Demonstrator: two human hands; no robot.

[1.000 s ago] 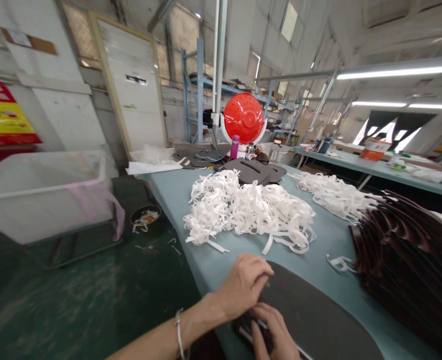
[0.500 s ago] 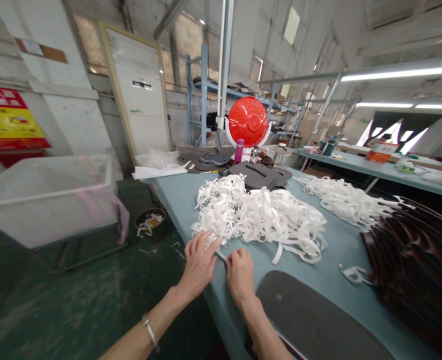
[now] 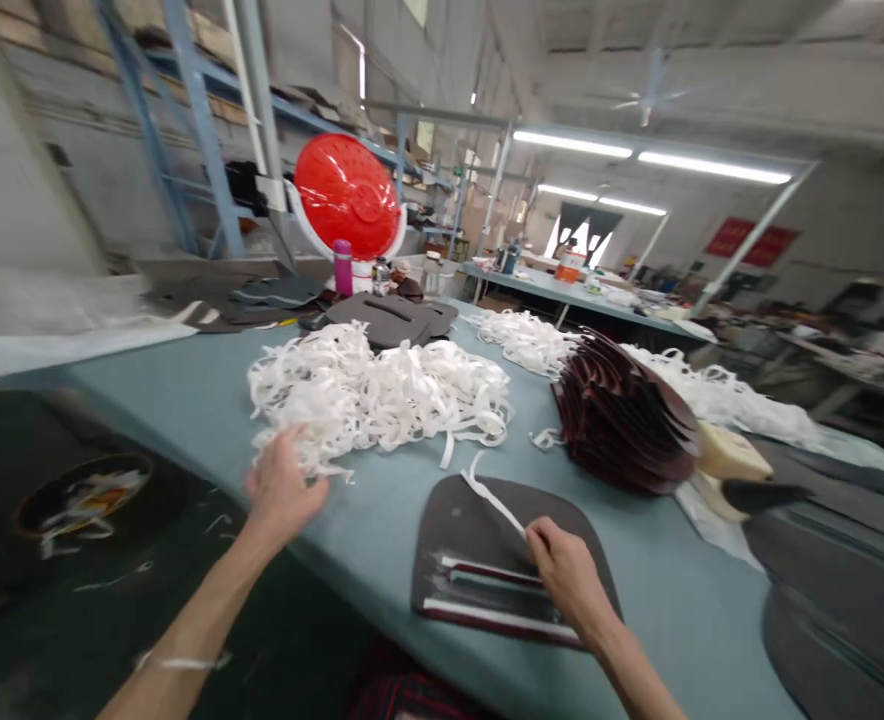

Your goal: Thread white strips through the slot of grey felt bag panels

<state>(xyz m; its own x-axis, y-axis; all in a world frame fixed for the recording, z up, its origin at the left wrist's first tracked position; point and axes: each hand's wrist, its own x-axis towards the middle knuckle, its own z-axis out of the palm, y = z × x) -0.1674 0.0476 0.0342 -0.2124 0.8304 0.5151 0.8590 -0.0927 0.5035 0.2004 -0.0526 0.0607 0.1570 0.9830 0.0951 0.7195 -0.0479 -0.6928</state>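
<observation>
My right hand (image 3: 564, 560) is closed on one end of a narrow white strip (image 3: 496, 502), whose other end trails loosely to the upper left. Beneath it lies a dark grey rounded panel (image 3: 433, 530) with a slot near its lower edge. White strips with dark red edging run along the slot and that edge. My left hand (image 3: 283, 492), its fingers slightly blurred and the thumb held apart, is at the near left side of a tangled heap of white strips (image 3: 412, 390). I see nothing gripped in it.
A stack of dark red curved pieces (image 3: 622, 415) stands right of the heap. More grey panels (image 3: 847, 590) lie at the right, beside a yellowish block (image 3: 734, 455). At the back are a red round heater or fan (image 3: 348, 195) and a purple bottle (image 3: 343, 268). A bin (image 3: 86, 495) sits on the floor.
The view has swung to the right. My right hand has moved from the heap's near edge rightward over the grey panel, bringing a white strip along. My left hand stays by the heap.
</observation>
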